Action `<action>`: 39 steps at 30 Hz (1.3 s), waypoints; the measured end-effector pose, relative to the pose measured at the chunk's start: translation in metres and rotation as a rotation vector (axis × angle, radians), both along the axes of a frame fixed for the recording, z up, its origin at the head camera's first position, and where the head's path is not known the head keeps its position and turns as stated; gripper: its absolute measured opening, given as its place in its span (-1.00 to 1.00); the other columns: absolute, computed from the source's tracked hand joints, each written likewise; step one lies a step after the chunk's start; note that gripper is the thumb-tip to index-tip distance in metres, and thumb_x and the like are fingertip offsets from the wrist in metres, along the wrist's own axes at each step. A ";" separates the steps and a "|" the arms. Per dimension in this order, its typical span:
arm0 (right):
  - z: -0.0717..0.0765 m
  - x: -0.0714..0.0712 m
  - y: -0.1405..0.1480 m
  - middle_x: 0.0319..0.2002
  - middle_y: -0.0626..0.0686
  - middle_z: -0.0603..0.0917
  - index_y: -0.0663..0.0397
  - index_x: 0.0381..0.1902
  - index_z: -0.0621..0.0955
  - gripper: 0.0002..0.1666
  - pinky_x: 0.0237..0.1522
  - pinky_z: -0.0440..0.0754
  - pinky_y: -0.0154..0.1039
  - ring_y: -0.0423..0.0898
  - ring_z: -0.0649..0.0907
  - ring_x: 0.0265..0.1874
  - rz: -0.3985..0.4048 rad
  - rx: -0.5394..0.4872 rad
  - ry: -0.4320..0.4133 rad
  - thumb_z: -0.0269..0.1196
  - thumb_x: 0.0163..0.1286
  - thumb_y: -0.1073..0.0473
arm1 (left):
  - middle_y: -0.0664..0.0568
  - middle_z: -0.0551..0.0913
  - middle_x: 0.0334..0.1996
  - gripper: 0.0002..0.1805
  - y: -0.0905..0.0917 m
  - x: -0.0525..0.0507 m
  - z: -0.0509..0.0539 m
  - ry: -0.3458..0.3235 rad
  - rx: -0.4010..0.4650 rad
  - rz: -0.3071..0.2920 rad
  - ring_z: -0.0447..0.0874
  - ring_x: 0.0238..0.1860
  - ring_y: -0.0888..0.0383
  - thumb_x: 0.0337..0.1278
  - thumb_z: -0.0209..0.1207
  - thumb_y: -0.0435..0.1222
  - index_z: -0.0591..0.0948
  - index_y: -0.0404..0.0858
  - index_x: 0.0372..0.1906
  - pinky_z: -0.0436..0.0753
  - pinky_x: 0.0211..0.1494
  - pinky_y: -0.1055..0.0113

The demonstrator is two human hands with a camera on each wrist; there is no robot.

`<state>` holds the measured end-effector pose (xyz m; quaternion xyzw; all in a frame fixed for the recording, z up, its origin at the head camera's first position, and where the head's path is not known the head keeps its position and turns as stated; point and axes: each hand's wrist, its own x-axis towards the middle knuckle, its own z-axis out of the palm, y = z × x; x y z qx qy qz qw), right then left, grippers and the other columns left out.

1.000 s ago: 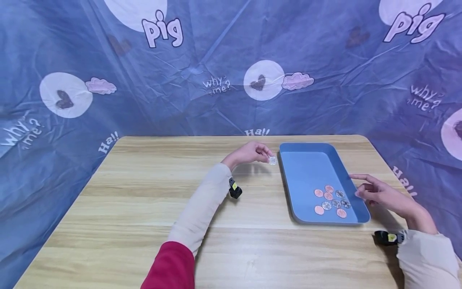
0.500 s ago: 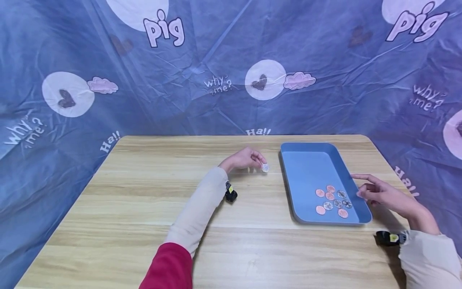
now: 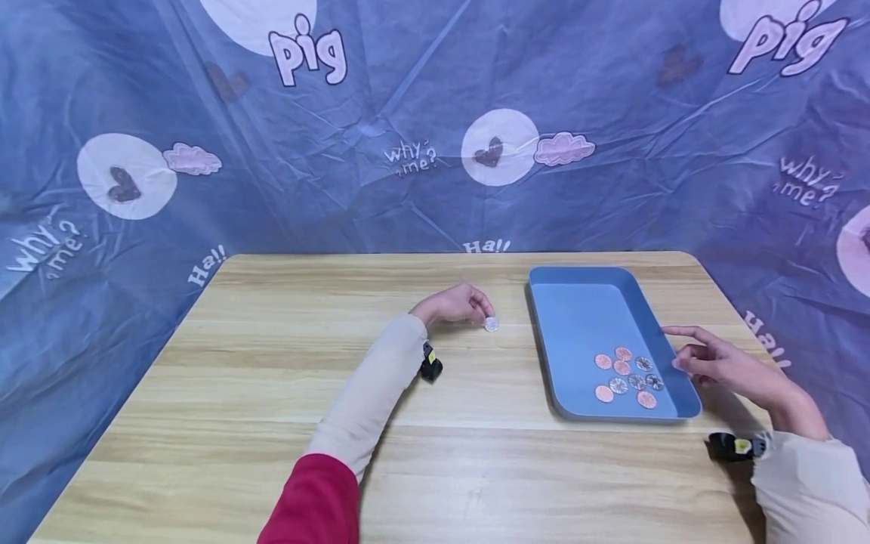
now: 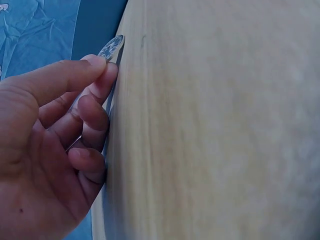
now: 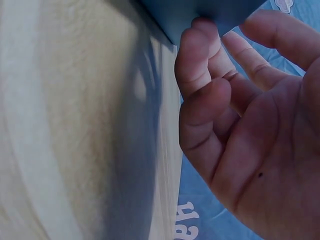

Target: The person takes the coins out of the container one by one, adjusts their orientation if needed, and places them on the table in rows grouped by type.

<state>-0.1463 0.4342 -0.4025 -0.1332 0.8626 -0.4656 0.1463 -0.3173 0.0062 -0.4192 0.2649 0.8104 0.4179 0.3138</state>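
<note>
My left hand [image 3: 458, 304] is over the table left of the tray, pinching a silver coin [image 3: 492, 324] between thumb and fingertips. In the left wrist view the coin [image 4: 112, 47] sticks out past the thumb tip, tilted, close to the wood; whether it touches the table I cannot tell. At the right side of the blue tray [image 3: 574, 415], my right hand [image 3: 737, 374] touches the rim with its fingertips, index finger extended. The right wrist view shows its other fingers loosely bent by the tray's outer wall [image 5: 200, 7]. Several copper and silver coins [image 3: 621, 368] lie in the tray's near part.
The wooden table [image 3: 272, 393] meets a blue printed cloth [image 3: 381, 204] at its back edge and sides. Each wrist carries a black strap-on camera [image 3: 431, 364]. The tray has raised walls all round.
My left hand has moved left and toward me, away from the tray, lowering the silver coin toward the table. The right hand and the tray's coins stay put.
</note>
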 end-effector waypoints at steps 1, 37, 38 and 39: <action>0.000 0.000 0.000 -0.31 -0.18 0.61 -0.56 0.29 0.25 -0.32 -0.48 0.52 -0.30 -0.26 0.58 -0.42 0.003 -0.005 0.001 -0.02 0.48 0.38 | 0.01 0.69 -0.31 -0.77 0.000 0.000 0.000 0.003 -0.005 -0.005 0.59 -0.33 0.24 0.09 0.23 -0.48 0.64 -0.34 -0.11 0.55 -0.15 0.51; -0.001 0.000 -0.004 -0.35 -0.21 0.62 -0.55 0.26 0.28 -0.33 -0.50 0.49 -0.30 -0.28 0.55 -0.45 0.020 -0.038 0.025 0.00 0.45 0.39 | 0.14 0.47 -0.47 -0.77 0.008 0.006 0.005 0.085 -0.104 -0.053 0.37 -0.42 0.26 0.01 0.29 -0.45 0.62 -0.26 -0.17 0.41 -0.29 0.47; -0.001 0.000 -0.004 -0.35 -0.21 0.62 -0.55 0.25 0.28 -0.33 -0.51 0.49 -0.30 -0.28 0.55 -0.46 0.020 -0.038 0.027 0.00 0.45 0.39 | 0.14 0.47 -0.47 -0.78 0.009 0.006 0.005 0.089 -0.106 -0.054 0.37 -0.42 0.26 0.01 0.29 -0.44 0.62 -0.25 -0.17 0.41 -0.29 0.47; -0.001 0.000 -0.004 -0.35 -0.21 0.62 -0.55 0.25 0.28 -0.33 -0.51 0.49 -0.30 -0.28 0.55 -0.46 0.019 -0.036 0.029 0.00 0.45 0.39 | 0.14 0.48 -0.46 -0.78 0.009 0.006 0.005 0.092 -0.108 -0.055 0.37 -0.41 0.26 0.01 0.29 -0.44 0.62 -0.25 -0.17 0.41 -0.28 0.47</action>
